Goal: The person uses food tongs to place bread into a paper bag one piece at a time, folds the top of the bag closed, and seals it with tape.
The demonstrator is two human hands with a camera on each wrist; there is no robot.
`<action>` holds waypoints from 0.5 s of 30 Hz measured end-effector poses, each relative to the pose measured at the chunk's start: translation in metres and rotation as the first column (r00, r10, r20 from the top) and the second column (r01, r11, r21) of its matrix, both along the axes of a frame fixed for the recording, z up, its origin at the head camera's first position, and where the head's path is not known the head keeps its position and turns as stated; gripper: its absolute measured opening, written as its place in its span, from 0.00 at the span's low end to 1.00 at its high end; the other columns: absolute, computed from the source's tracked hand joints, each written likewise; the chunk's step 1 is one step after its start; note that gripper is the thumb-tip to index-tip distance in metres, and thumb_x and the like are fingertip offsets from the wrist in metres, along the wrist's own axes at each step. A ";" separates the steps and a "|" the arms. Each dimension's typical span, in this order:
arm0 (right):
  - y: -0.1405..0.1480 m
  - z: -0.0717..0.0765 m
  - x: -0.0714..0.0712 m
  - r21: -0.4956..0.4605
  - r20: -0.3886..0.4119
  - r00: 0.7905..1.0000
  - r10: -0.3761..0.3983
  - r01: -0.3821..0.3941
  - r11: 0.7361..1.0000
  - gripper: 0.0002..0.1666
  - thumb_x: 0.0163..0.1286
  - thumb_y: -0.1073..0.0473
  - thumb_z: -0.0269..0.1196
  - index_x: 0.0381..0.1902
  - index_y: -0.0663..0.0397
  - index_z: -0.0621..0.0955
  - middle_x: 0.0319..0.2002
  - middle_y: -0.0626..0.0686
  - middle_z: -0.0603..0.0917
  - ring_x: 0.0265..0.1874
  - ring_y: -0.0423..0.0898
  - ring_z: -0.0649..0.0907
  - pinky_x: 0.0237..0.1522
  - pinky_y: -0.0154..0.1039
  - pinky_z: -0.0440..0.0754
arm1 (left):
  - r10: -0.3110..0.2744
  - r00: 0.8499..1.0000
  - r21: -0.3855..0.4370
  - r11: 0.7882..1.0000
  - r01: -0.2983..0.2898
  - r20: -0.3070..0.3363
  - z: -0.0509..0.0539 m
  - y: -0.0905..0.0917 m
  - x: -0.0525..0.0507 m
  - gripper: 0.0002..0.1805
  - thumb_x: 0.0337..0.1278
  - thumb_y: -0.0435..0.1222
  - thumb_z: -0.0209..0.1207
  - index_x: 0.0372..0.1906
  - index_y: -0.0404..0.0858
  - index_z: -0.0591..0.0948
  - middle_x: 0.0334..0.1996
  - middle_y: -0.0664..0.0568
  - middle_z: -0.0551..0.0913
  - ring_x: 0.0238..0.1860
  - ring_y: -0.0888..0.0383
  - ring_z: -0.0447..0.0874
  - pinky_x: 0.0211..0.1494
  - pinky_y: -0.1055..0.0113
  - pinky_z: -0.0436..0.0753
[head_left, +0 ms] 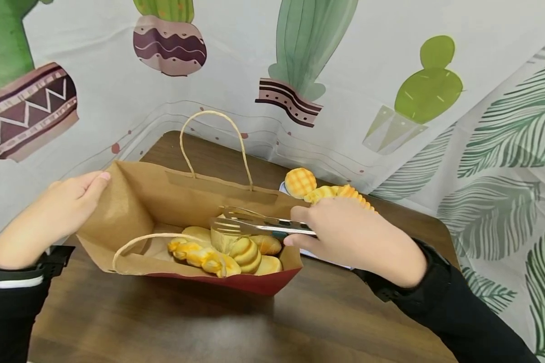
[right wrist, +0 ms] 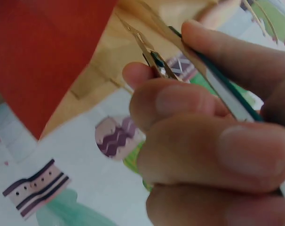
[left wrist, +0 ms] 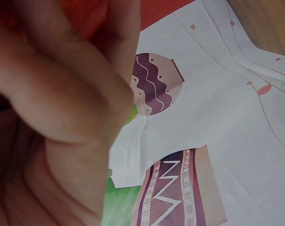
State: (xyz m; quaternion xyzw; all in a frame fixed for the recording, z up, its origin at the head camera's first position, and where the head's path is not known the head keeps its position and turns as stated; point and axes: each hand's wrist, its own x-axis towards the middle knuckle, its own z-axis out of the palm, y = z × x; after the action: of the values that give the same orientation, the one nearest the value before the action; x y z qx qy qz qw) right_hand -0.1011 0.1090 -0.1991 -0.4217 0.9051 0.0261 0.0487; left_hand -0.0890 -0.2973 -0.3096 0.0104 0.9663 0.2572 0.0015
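Observation:
A brown paper bag (head_left: 133, 201) with a red outer side lies open toward the camera, several bread pieces (head_left: 204, 257) inside. My left hand (head_left: 56, 217) pinches its left top edge between thumb and fingers; the left wrist view shows that hand (left wrist: 62, 103) large and blurred. My right hand (head_left: 349, 237) grips metal tongs (head_left: 272, 226), whose tips are inside the bag around a pale bread roll (head_left: 222, 239). In the right wrist view, the fingers (right wrist: 199, 136) curl round the tongs (right wrist: 222, 89) beside the bag's red side (right wrist: 48, 52).
Behind my right hand, a light tray (head_left: 282, 187) holds a round bread (head_left: 301, 182) and other pieces (head_left: 336, 191). The bag's two rope handles (head_left: 242, 146) stand up front and back. A cactus-print cloth (head_left: 236, 65) hangs behind the wooden table (head_left: 345, 322).

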 end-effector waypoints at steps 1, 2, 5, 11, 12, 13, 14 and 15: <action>0.005 0.002 0.001 -0.012 -0.006 1.000 -0.008 0.008 1.000 0.18 0.65 0.44 0.62 0.24 0.46 0.71 0.11 0.41 0.63 0.13 0.37 0.66 0.15 0.32 0.63 | 0.000 1.000 0.000 1.000 0.000 -0.001 0.000 0.000 0.000 0.30 0.76 0.44 0.28 0.65 0.23 0.62 0.60 0.20 0.62 0.59 0.20 0.57 0.60 0.30 0.57; 0.009 0.003 0.002 -0.025 -0.010 1.000 -0.019 0.019 1.000 0.17 0.65 0.43 0.62 0.25 0.45 0.72 0.10 0.41 0.63 0.13 0.36 0.65 0.15 0.32 0.63 | -0.001 1.000 0.000 1.000 0.001 0.002 0.000 0.000 0.000 0.30 0.76 0.44 0.28 0.66 0.23 0.62 0.60 0.20 0.62 0.59 0.20 0.56 0.60 0.30 0.56; 0.023 0.006 0.006 -0.055 -0.038 0.997 -0.061 0.059 0.997 0.16 0.65 0.41 0.61 0.30 0.44 0.75 0.10 0.40 0.62 0.12 0.36 0.64 0.15 0.32 0.62 | 0.000 1.000 -0.004 1.000 0.000 0.004 0.000 -0.001 -0.001 0.30 0.76 0.44 0.28 0.66 0.23 0.62 0.60 0.20 0.62 0.59 0.19 0.56 0.60 0.30 0.56; 0.050 0.005 0.013 -0.084 -0.031 0.985 -0.172 0.169 0.982 0.16 0.63 0.40 0.62 0.37 0.44 0.74 0.15 0.38 0.64 0.13 0.35 0.64 0.17 0.31 0.62 | -0.004 1.000 -0.013 1.000 0.004 -0.013 -0.001 -0.001 -0.001 0.29 0.76 0.43 0.29 0.64 0.23 0.63 0.58 0.19 0.63 0.57 0.19 0.57 0.58 0.29 0.57; 0.054 0.004 0.015 -0.089 -0.026 0.981 -0.193 0.190 0.978 0.17 0.63 0.40 0.62 0.39 0.44 0.75 0.16 0.38 0.64 0.14 0.34 0.64 0.18 0.31 0.63 | -0.005 1.000 -0.013 1.000 0.005 -0.016 -0.001 -0.001 -0.001 0.29 0.76 0.43 0.29 0.64 0.23 0.63 0.58 0.19 0.63 0.57 0.19 0.57 0.58 0.29 0.58; 0.059 0.002 0.017 -0.101 -0.029 0.978 -0.208 0.204 0.974 0.18 0.63 0.40 0.63 0.40 0.43 0.75 0.17 0.37 0.65 0.15 0.33 0.64 0.18 0.31 0.63 | -0.005 1.000 -0.010 1.000 0.004 -0.016 -0.001 -0.001 -0.001 0.29 0.76 0.43 0.29 0.64 0.23 0.63 0.58 0.19 0.63 0.57 0.19 0.57 0.58 0.29 0.58; 0.064 -0.001 0.019 -0.117 -0.037 0.975 -0.220 0.215 0.970 0.18 0.62 0.39 0.63 0.39 0.43 0.74 0.17 0.37 0.65 0.15 0.33 0.64 0.18 0.30 0.63 | -0.004 1.000 -0.009 1.000 0.004 -0.016 -0.001 -0.001 -0.002 0.29 0.76 0.43 0.29 0.64 0.23 0.63 0.58 0.19 0.63 0.57 0.19 0.57 0.58 0.29 0.58; 0.069 -0.003 0.021 -0.135 -0.039 0.970 -0.238 0.231 0.963 0.18 0.62 0.39 0.63 0.38 0.43 0.74 0.18 0.37 0.65 0.15 0.32 0.64 0.18 0.30 0.62 | -0.004 1.000 -0.008 1.000 0.004 -0.014 -0.002 -0.001 -0.002 0.29 0.76 0.43 0.29 0.64 0.23 0.63 0.58 0.19 0.63 0.58 0.19 0.57 0.58 0.29 0.57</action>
State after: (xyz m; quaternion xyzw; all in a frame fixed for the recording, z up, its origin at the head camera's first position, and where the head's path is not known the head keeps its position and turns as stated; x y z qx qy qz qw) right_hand -0.0803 0.1778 -0.2022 -0.3129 0.9494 -0.0271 -0.0011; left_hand -0.0908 -0.2983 -0.3112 0.0140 0.9673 0.2532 -0.0047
